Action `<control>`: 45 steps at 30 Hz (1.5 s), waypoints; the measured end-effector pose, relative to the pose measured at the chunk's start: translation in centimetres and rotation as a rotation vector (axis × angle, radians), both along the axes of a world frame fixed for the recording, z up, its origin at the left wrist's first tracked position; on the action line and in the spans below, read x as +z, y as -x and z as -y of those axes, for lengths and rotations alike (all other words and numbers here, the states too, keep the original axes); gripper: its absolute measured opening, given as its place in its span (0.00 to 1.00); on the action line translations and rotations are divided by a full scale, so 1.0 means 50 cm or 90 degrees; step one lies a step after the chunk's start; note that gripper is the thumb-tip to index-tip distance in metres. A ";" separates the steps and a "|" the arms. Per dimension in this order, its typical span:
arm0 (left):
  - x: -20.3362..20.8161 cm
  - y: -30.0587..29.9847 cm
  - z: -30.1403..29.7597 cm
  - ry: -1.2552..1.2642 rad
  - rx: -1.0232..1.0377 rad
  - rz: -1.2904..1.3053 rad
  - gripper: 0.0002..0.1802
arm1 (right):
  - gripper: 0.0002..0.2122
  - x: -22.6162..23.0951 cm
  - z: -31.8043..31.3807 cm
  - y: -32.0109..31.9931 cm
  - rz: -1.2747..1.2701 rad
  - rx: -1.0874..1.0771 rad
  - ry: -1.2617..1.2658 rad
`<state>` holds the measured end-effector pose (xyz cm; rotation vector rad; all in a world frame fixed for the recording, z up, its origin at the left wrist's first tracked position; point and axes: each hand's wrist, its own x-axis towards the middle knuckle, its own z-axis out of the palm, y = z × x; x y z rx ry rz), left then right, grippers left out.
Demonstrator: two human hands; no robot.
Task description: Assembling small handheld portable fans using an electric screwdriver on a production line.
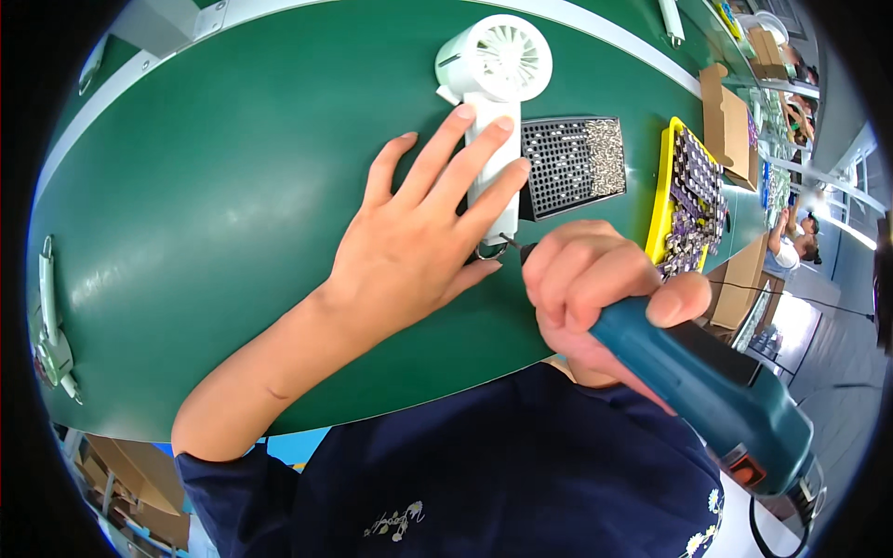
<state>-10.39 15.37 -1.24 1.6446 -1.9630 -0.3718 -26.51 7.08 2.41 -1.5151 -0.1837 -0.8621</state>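
Note:
A white handheld fan lies on the green table, its round grille toward the far side. Across its handle rests my left hand, fingers spread and stretched out, pressing on it from above. A small dark ring shows at the handle's near end, beside my left thumb. My right hand is wrapped round a blue-green electric screwdriver. The driver's thin bit points at the handle's bottom end; whether it sits in a screw is too small to tell.
Right of the fan stands a black screw tray with rows of holes and many loose screws. Beyond it is a yellow bin of small purple and silvery parts. An open cardboard box stands farther right. People sit in the distance.

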 end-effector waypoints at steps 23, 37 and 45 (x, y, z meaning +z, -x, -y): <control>0.177 -0.052 0.288 -0.316 0.095 0.187 0.32 | 0.29 0.053 0.007 0.031 0.261 -0.152 -0.106; 0.203 -0.146 0.088 -0.345 -0.210 0.001 0.42 | 0.43 0.001 0.120 0.082 0.158 -0.344 -0.219; 0.099 -0.047 0.045 -0.195 -0.172 -0.230 0.39 | 0.44 -0.036 0.113 0.071 0.142 -0.307 -0.203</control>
